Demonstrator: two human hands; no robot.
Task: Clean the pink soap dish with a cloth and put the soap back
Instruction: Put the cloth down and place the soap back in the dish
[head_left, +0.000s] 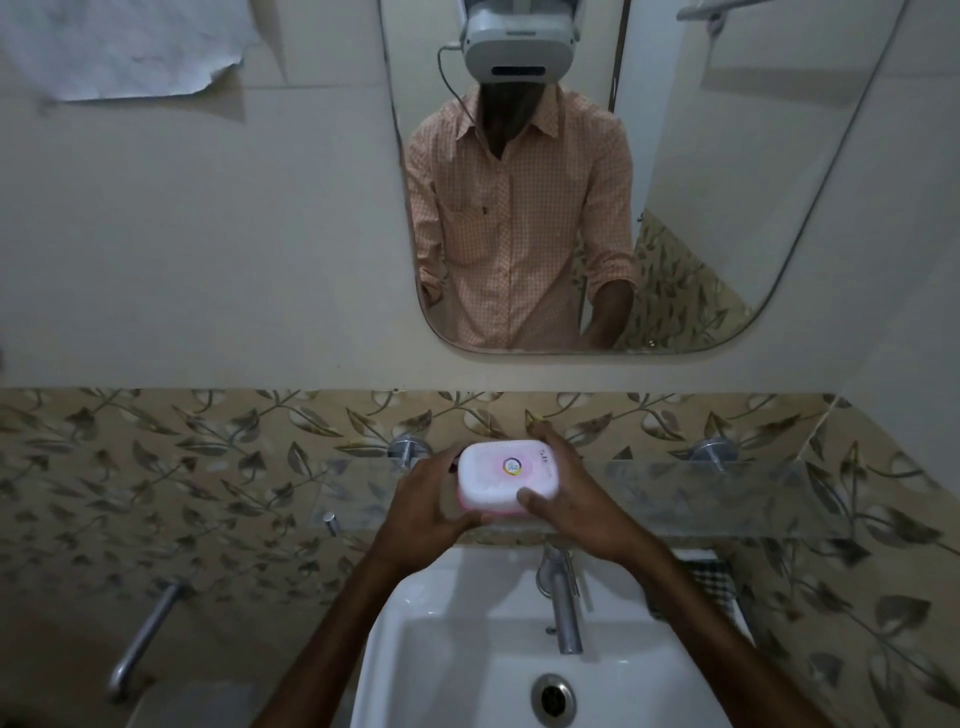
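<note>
A pink soap dish (506, 475) with a whitish lid and a round sticker is held between both hands above the glass shelf (701, 493). My left hand (431, 501) grips its left side, thumb under the front edge. My right hand (569, 493) grips its right side, thumb on the lid's front corner and fingers round the back. The lid is on, so any soap inside is hidden. A checked cloth (709, 574) lies under the shelf at the right of the basin.
A white basin (441, 649) with a metal tap (563, 603) and a drain (553, 699) is below my hands. A mirror (675, 208) hangs on the wall above. A metal pipe (143, 636) sticks out at lower left. Leaf-patterned tiles cover the wall.
</note>
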